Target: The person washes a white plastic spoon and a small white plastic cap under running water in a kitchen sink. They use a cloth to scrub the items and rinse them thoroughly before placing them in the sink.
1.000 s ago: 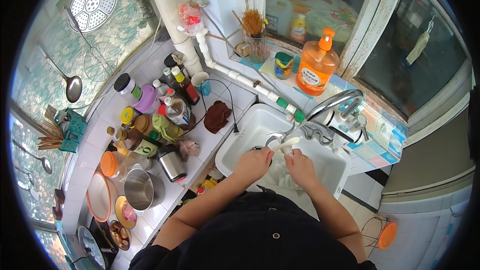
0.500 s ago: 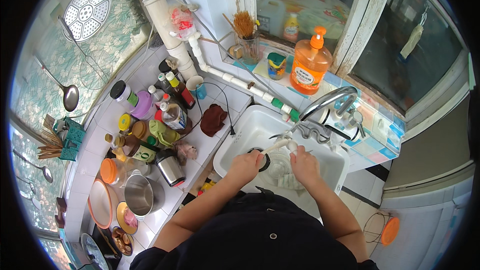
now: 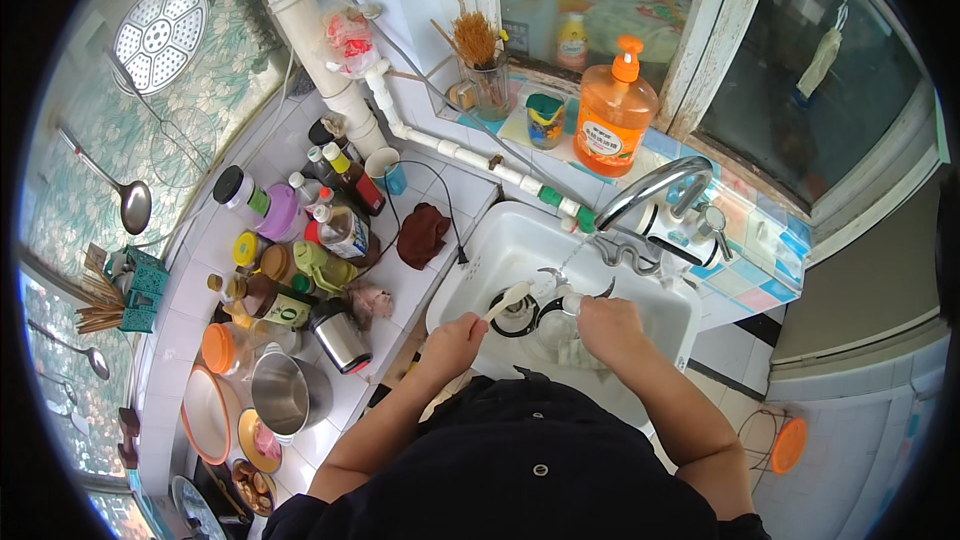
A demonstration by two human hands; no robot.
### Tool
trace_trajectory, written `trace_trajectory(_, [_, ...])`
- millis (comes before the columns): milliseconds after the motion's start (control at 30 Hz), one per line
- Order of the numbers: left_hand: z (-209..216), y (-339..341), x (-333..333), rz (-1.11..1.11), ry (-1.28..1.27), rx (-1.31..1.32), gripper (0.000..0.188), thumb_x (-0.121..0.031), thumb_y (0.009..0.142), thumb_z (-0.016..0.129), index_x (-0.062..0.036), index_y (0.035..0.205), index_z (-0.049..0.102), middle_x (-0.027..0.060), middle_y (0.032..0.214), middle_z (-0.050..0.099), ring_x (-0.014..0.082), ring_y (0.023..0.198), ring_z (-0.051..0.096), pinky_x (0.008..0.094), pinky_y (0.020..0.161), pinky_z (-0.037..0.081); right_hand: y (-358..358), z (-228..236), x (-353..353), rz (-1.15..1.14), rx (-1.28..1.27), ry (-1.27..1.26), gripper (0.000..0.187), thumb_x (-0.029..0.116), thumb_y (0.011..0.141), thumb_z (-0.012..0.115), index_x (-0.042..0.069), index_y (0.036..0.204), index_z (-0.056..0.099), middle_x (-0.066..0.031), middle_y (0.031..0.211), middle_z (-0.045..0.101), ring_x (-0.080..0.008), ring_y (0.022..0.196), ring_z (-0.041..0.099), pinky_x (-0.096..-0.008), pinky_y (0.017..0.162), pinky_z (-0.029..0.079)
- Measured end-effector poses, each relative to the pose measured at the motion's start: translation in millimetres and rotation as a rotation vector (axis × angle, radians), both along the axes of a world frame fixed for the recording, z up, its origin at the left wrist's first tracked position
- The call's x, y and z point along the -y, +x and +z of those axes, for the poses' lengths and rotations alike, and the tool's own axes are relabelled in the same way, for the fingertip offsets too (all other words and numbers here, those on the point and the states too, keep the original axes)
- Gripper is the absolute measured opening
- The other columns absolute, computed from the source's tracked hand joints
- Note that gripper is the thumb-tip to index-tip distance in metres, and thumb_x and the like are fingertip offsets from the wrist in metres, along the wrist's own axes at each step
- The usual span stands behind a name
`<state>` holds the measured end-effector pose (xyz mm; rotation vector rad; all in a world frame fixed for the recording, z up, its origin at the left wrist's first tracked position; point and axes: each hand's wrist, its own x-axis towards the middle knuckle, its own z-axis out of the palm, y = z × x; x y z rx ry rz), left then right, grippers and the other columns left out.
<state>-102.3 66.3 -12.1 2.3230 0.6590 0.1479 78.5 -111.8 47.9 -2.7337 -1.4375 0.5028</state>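
Observation:
My left hand [image 3: 457, 342], at the left front of the white sink [image 3: 650, 380], is closed round a pale, long-handled tool [image 3: 508, 300] with a wider far end, like a paddle or brush. My right hand [image 3: 610, 330] is closed over the sink on something mostly hidden by the fingers. Beyond these fingers show a whitish rounded part [image 3: 571, 302] and a dark curved piece [image 3: 605, 288]. A thin stream of water [image 3: 572, 258] falls from the tap [image 3: 650, 190]. Below, a black-rimmed round fitting [image 3: 515, 316] and a whitish cloth-like thing [image 3: 572, 352] lie in the basin.
A brown cloth [image 3: 424, 237] and a black cable plug [image 3: 462, 257] lie left of the sink. Bottles, jars and a steel pot [image 3: 290, 390] crowd the left counter. An orange pump bottle [image 3: 612, 120] stands on the window ledge behind the tap.
My hands have drawn apart, the left moving left and nearer to me with the pale tool. The pale pieces, close together before, are now separate, and a second black-rimmed ring shows more.

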Motion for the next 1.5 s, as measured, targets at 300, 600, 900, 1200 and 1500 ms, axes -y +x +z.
trace_trajectory(300, [-7.7,12.3,17.3,-0.104,0.064,-0.058,0.025,-0.025,0.091,0.045,-0.0024,0.084,0.052,0.021,0.07,0.06,0.0407,0.069,0.058,0.0505,0.064,0.045,-13.1,-3.6,-10.8,0.121,0.0,0.053,0.015,0.001,0.069,0.057,0.002,0.084,0.06,-0.0154,0.077,0.065,-0.0295,0.074,0.065,-0.0383,0.066,0.052])
trace_trajectory(600, [-22.6,33.2,17.4,-0.052,0.164,-0.057,0.028,-0.026,0.091,0.042,-0.0015,0.083,0.053,0.0214,0.073,0.061,0.0398,0.07,0.059,0.0505,0.064,0.045,-14.6,-20.3,8.0,0.136,0.117,0.066,0.017,0.002,0.07,0.054,-0.005,0.086,0.055,-0.016,0.074,0.064,-0.0285,0.069,0.065,-0.0377,0.061,0.051])
trace_trajectory(900, [-24.5,54.5,49.1,-0.055,0.104,0.047,0.025,-0.025,0.091,0.045,-0.0025,0.083,0.052,0.0225,0.068,0.059,0.0421,0.066,0.057,0.0516,0.061,0.044,2.1,-18.5,34.7,0.15,0.164,0.119,0.028,0.002,0.071,0.057,-0.008,0.096,0.056,-0.0133,0.075,0.064,-0.0237,0.071,0.066,-0.0334,0.06,0.052])
trace_trajectory(1200, [-21.0,34.1,51.1,0.222,-0.051,-0.025,0.025,-0.026,0.09,0.049,-0.0039,0.082,0.055,0.0189,0.065,0.059,0.0397,0.063,0.057,0.0498,0.057,0.044,31.2,-32.1,56.6,0.166,0.067,0.086,0.03,0.002,0.071,0.056,-0.009,0.098,0.055,-0.0141,0.08,0.064,-0.0247,0.072,0.065,-0.0349,0.061,0.052])
trace_trajectory(1500, [-27.7,13.8,44.3,0.248,0.164,-0.062,0.023,-0.028,0.088,0.053,-0.0076,0.092,0.061,0.015,0.073,0.063,0.0347,0.069,0.061,0.0423,0.062,0.048,20.3,-38.3,30.3,0.249,0.096,0.107,0.037,0.005,0.072,0.056,-0.007,0.107,0.053,-0.0127,0.082,0.064,-0.0247,0.074,0.065,-0.0349,0.064,0.052])
